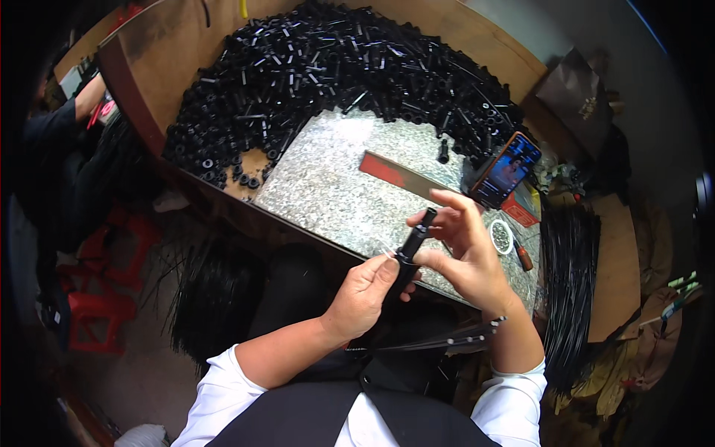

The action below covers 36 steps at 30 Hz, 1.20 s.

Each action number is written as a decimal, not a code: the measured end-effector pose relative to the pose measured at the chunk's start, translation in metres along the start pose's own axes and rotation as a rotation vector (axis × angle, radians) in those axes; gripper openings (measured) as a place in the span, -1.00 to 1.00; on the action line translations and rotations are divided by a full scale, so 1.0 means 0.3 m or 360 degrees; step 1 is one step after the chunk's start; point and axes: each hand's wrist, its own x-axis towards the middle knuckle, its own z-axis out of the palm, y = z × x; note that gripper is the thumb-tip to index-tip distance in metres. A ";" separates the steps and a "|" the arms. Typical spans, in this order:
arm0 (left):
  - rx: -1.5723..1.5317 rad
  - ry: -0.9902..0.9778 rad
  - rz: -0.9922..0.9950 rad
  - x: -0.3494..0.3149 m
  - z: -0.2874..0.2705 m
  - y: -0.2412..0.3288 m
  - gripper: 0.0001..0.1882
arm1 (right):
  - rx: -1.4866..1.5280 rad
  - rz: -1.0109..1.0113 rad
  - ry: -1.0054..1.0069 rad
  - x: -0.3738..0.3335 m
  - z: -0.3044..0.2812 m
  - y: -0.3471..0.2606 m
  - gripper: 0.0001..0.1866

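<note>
A slim black tube point(415, 238) stands tilted over the table's near edge, its narrower end up. My left hand point(363, 292) is closed round its lower part, with the thumb in front. A thin pale strand or ring point(392, 254) shows beside that thumb; its exact kind is too small to tell. My right hand point(469, 261) curves round the upper part, loosely bent, its thumb against the tube and its fingertips reaching behind it. Below the hands, thin black rods point(424, 343) with pale tips lie across my lap.
A large heap of black tubular parts point(357, 56) covers the back of the speckled tabletop point(320, 186). On it lie a red-and-grey bar point(402, 176), a propped phone point(508, 170), a white ring point(501, 237) and a screwdriver point(524, 258). Black strands point(570, 276) hang at right. A red stool point(100, 316) stands left, near another person's arm point(88, 98).
</note>
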 end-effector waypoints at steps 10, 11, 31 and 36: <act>-0.0063 -0.0116 0.0054 0.005 -0.011 -0.013 -0.60 | -0.0279 0.0125 -0.0206 -0.030 0.016 -0.009 -0.80; -0.0027 -0.0095 0.0063 0.004 -0.010 -0.014 -0.60 | -0.0197 0.0197 -0.0223 -0.028 0.016 -0.019 -0.82; -0.0083 -0.0094 0.0037 0.006 -0.013 0.011 -0.60 | -0.0234 0.0114 0.0062 -0.068 0.051 0.096 -0.66; -0.0120 -0.0146 0.0022 0.006 -0.042 0.007 -0.59 | 0.0171 0.0565 0.0162 -0.094 0.095 0.130 -0.56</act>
